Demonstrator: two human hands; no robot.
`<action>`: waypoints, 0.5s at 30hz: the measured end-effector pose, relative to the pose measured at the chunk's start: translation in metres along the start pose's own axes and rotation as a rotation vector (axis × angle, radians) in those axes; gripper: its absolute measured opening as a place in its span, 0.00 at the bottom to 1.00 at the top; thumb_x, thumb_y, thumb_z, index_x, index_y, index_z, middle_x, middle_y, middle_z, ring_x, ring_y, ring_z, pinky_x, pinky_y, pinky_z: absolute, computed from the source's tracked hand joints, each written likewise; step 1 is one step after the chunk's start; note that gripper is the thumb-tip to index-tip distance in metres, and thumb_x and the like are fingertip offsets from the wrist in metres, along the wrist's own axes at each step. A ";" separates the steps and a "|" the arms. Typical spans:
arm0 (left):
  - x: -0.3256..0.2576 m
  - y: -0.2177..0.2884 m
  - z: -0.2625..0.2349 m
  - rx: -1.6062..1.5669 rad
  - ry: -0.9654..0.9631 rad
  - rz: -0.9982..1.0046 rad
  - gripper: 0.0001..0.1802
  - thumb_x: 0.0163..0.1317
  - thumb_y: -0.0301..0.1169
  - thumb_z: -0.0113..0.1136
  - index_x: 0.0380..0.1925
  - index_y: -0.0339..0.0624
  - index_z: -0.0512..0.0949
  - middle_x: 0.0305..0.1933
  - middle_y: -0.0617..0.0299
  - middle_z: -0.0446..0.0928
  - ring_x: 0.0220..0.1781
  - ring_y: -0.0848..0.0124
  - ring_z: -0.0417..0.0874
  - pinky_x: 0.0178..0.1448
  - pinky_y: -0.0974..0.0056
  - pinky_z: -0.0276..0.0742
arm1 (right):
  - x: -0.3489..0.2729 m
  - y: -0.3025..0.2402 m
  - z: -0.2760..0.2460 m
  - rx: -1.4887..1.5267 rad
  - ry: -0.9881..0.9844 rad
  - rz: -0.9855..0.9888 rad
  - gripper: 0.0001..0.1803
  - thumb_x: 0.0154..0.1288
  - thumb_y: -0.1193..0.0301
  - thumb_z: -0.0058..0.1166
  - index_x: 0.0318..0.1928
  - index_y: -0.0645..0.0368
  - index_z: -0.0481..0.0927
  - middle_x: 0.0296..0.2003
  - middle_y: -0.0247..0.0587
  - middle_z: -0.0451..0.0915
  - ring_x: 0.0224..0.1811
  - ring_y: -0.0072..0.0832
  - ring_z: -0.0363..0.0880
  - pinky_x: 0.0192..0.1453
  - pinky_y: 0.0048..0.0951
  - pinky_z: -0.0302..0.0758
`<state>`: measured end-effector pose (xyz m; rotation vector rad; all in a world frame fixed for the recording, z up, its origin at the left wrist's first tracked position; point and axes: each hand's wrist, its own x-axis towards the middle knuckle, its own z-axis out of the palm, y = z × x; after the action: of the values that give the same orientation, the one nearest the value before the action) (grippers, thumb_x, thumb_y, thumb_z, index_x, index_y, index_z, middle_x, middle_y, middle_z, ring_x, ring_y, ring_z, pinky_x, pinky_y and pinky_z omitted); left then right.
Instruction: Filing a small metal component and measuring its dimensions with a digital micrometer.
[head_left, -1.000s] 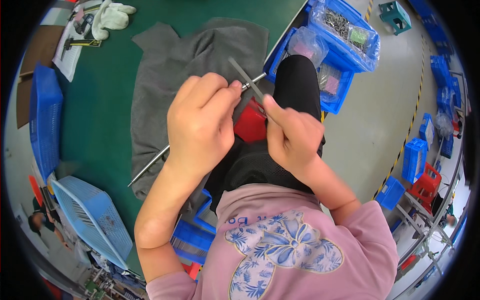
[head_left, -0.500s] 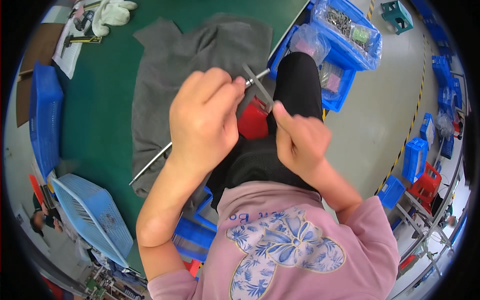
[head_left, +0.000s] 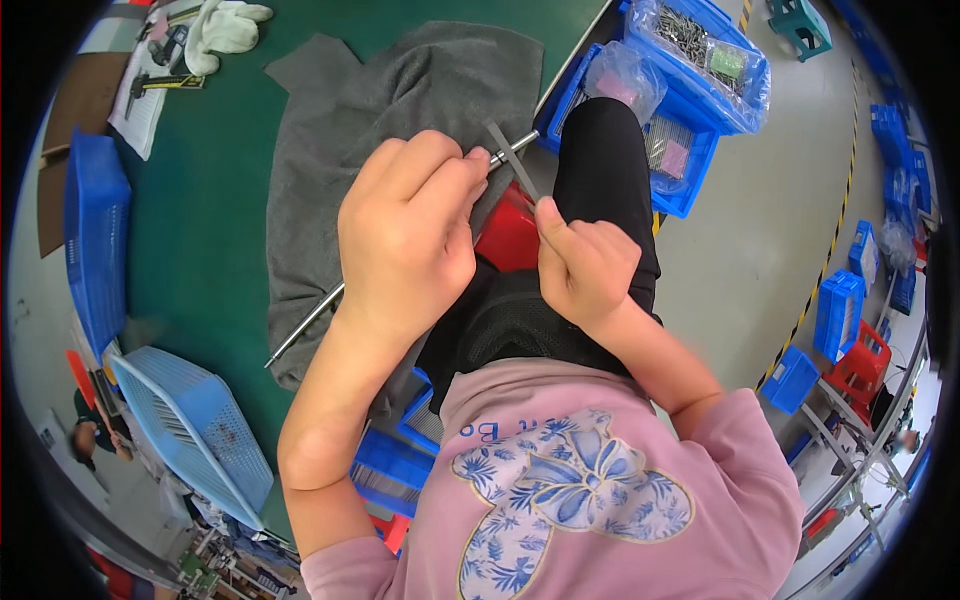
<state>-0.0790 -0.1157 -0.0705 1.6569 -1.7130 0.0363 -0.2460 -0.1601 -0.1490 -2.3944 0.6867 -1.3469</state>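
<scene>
My left hand (head_left: 405, 225) is closed around a slim, shiny metal rod (head_left: 305, 325), which slants from lower left to upper right over a grey cloth (head_left: 400, 90). The rod's stepped upper end sticks out past my fingertips. In my right hand (head_left: 590, 262) is a thin, flat grey strip like a small file (head_left: 512, 158), gripped between thumb and curled fingers. The strip crosses the rod just beyond my left fingertips and seems to touch it. My left palm hides the middle of the rod, and my right fist hides the strip's lower end.
Under the cloth lies a green tabletop (head_left: 190, 210). Blue bins (head_left: 685, 190) with metal parts stand at the upper right, beside my knee. A light blue basket (head_left: 215, 440) and a darker blue basket (head_left: 95, 240) line the left. White gloves (head_left: 228, 28) and a caliper (head_left: 168, 80) lie far left.
My right hand has moved a little left and up, taking the strip along across the rod. The left hand keeps its hold on the rod, almost still.
</scene>
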 end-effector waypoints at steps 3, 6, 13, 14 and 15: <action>0.002 0.001 -0.001 0.036 -0.034 0.027 0.10 0.43 0.16 0.65 0.29 0.38 0.80 0.28 0.62 0.74 0.27 0.62 0.73 0.30 0.61 0.71 | 0.013 0.011 0.017 -0.004 0.116 -0.069 0.24 0.40 0.81 0.59 0.45 0.60 0.86 0.14 0.31 0.61 0.12 0.26 0.62 0.17 0.25 0.58; 0.001 0.000 -0.002 0.025 -0.021 0.005 0.11 0.43 0.16 0.65 0.29 0.38 0.80 0.28 0.61 0.74 0.27 0.62 0.74 0.31 0.61 0.71 | 0.005 0.011 0.016 -0.025 0.087 -0.069 0.24 0.41 0.81 0.59 0.45 0.60 0.86 0.15 0.30 0.60 0.13 0.25 0.62 0.18 0.25 0.58; 0.000 0.001 -0.003 0.035 -0.039 0.003 0.11 0.43 0.16 0.65 0.29 0.38 0.80 0.28 0.61 0.74 0.27 0.62 0.74 0.31 0.61 0.72 | 0.016 0.018 0.020 -0.029 0.093 -0.144 0.26 0.37 0.79 0.59 0.44 0.59 0.86 0.15 0.30 0.60 0.13 0.24 0.62 0.17 0.24 0.58; 0.000 0.001 -0.003 0.028 -0.038 -0.010 0.11 0.43 0.16 0.65 0.29 0.38 0.80 0.28 0.61 0.74 0.27 0.62 0.74 0.31 0.61 0.72 | 0.006 0.016 0.019 -0.023 0.090 -0.118 0.26 0.37 0.79 0.59 0.45 0.59 0.85 0.15 0.30 0.60 0.13 0.24 0.62 0.18 0.25 0.57; 0.000 0.001 -0.002 0.031 -0.034 -0.009 0.11 0.43 0.16 0.65 0.29 0.38 0.80 0.28 0.61 0.74 0.27 0.62 0.74 0.31 0.61 0.72 | -0.002 0.016 0.018 -0.014 0.087 -0.097 0.27 0.38 0.79 0.59 0.46 0.59 0.85 0.15 0.30 0.59 0.14 0.24 0.62 0.18 0.25 0.57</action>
<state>-0.0789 -0.1151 -0.0686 1.6971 -1.7381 0.0314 -0.2353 -0.1725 -0.1674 -2.4205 0.6111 -1.4974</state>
